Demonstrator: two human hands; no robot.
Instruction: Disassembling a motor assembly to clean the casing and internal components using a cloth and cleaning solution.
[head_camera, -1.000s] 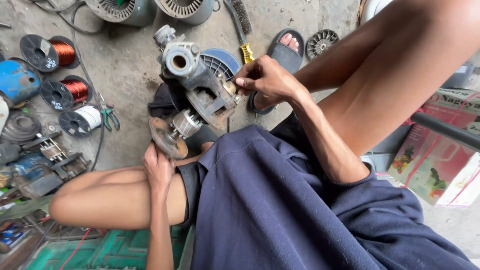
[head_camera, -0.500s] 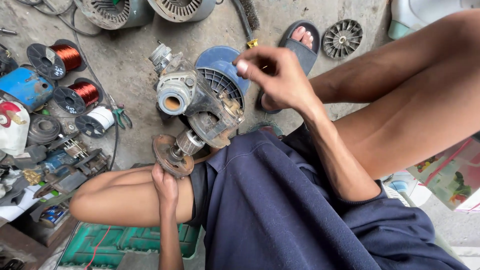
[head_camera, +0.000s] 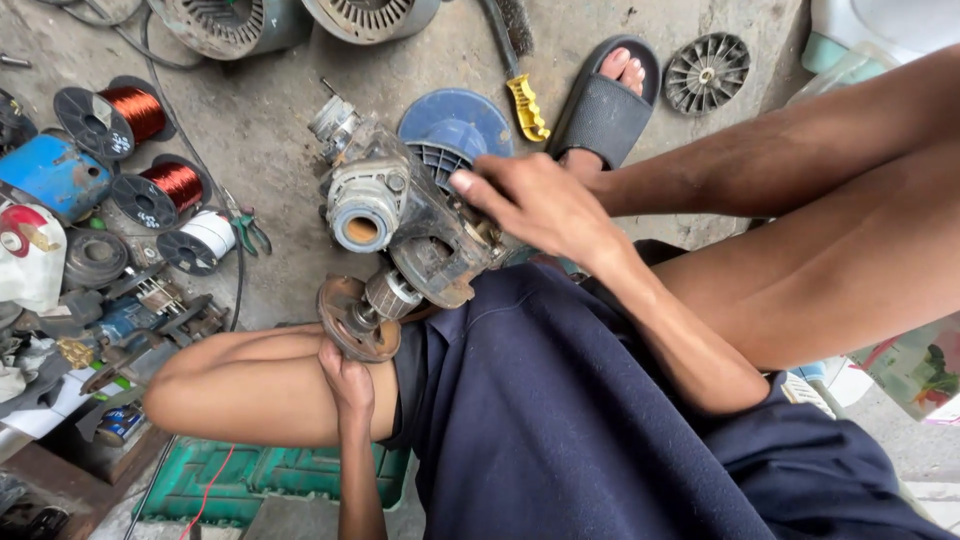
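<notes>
Motor (head_camera: 405, 215), a grimy grey metal lump with a round open tube end facing up at you, is resting tilted across your lap, between your knees. Your right hand (head_camera: 540, 205) is lying over its upper side, fingers curled down onto the casing. Your left hand (head_camera: 348, 385) is closing around the rusty disc (head_camera: 358, 318) on the shaft at the motor's lower end, thumb and fingers pinching its rim from below. Paint is looking worn, with brown rust on the shaft collar. A blue ribbed fan cover (head_camera: 455, 130) is lying on the concrete floor (head_camera: 280, 170) just behind the motor. Spools of copper wire (head_camera: 140, 110) are crowding the floor well to your left, beside green-handled pliers (head_camera: 245, 225). A yellow-handled wire brush (head_camera: 520, 85) is lying near your sandalled foot (head_camera: 605, 100), leaving bare concrete between the spools and the motor
</notes>
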